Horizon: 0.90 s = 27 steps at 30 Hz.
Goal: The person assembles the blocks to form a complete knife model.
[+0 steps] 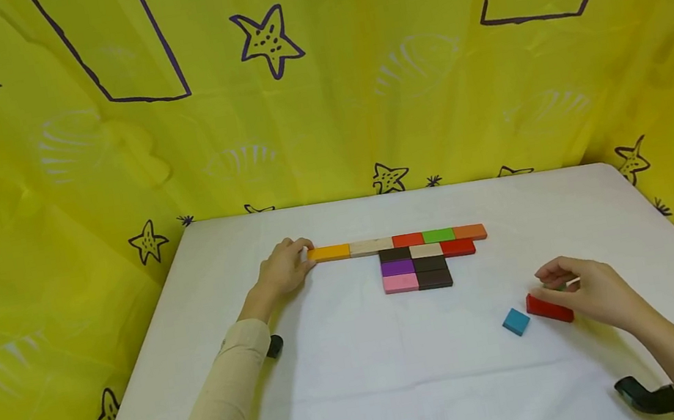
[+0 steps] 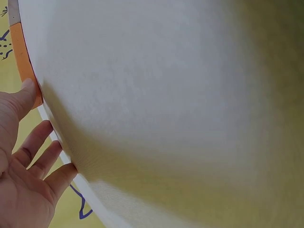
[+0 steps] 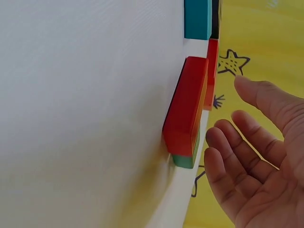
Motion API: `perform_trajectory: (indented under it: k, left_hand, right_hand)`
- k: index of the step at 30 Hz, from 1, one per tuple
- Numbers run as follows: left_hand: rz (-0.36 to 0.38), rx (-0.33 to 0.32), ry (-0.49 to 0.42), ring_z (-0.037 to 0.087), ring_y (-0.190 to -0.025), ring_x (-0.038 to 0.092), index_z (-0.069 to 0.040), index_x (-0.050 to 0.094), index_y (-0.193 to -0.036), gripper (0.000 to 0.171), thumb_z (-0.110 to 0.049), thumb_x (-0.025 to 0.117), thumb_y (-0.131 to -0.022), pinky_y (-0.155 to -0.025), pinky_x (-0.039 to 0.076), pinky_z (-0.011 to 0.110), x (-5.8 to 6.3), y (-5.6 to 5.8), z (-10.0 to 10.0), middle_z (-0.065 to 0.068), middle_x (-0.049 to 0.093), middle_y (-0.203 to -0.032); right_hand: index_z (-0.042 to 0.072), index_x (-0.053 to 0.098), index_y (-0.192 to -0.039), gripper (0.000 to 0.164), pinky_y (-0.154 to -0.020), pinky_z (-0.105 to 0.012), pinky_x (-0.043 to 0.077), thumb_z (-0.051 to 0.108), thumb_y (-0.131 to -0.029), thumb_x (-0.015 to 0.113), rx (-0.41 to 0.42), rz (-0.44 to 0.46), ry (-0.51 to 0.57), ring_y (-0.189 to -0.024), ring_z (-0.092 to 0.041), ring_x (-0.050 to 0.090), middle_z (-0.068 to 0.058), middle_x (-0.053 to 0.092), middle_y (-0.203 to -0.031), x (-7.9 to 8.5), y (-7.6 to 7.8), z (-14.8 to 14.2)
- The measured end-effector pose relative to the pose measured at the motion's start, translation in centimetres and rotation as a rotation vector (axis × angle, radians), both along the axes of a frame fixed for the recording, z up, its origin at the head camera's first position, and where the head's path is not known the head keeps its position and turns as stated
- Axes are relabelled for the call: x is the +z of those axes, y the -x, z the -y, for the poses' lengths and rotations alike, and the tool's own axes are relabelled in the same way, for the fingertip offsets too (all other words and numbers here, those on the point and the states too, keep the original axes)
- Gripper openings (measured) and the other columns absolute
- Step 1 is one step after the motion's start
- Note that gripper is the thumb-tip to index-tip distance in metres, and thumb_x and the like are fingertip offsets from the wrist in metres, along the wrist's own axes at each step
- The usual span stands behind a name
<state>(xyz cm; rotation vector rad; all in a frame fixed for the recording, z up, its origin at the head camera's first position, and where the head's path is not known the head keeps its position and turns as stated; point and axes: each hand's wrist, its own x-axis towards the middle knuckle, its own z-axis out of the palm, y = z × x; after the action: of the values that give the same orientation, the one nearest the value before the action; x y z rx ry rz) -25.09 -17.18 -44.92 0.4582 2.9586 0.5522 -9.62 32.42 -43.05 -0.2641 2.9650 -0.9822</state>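
A green block (image 3: 184, 160) hides under the red block (image 3: 186, 107), so only its end shows. The right hand (image 1: 594, 289) covers a small pale piece; what it is, I cannot tell.

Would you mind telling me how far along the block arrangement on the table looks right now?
Done: a top row of five blocks, orange block at its left end, with six more packed beneath, down to the pink block. In hand: the left hand touches the orange block's end; the right hand is open beside the loose red block, no grip yet. Left: that red block and the blue block.
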Motion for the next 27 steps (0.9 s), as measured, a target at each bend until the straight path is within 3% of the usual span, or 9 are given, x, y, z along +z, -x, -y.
perform_trajectory:
  k: [5,13,27]
  left_hand:
    - [0.002,0.002,-0.002,0.025,-0.099,0.052,-0.021,0.059,-0.131,0.030,-0.032,0.062,-0.103,-0.080,0.049,0.048,0.0,-0.1,0.1,0.008,0.057,-0.110]
    - [-0.004,-0.002,-0.019,0.024,-0.096,0.052,-0.021,0.059,-0.131,0.030,-0.031,0.063,-0.103,-0.079,0.048,0.048,0.0,-0.2,0.2,0.007,0.056,-0.108]
    - [-0.004,-0.006,-0.024,0.026,-0.097,0.052,-0.021,0.059,-0.130,0.029,-0.031,0.064,-0.103,-0.077,0.048,0.045,0.2,-0.1,0.1,0.008,0.056,-0.108]
  right_hand:
    - [0.004,0.070,-0.108,0.030,-0.070,-0.020,0.052,0.024,-0.088,0.082,-0.007,0.013,0.002,-0.080,0.000,0.059,-0.001,0.072,-0.094,-0.5,-0.7,-0.8]
    - [0.008,0.072,-0.104,0.027,-0.065,-0.022,0.051,0.021,-0.085,0.085,-0.004,-0.042,0.033,-0.077,0.002,0.059,0.001,0.072,-0.093,-0.8,-1.5,-1.1]
    - [0.006,0.071,-0.106,0.036,-0.067,-0.022,0.049,0.019,-0.078,0.090,0.006,0.046,-0.042,-0.080,-0.001,0.055,0.001,0.069,-0.095,-1.2,-2.2,-2.6]
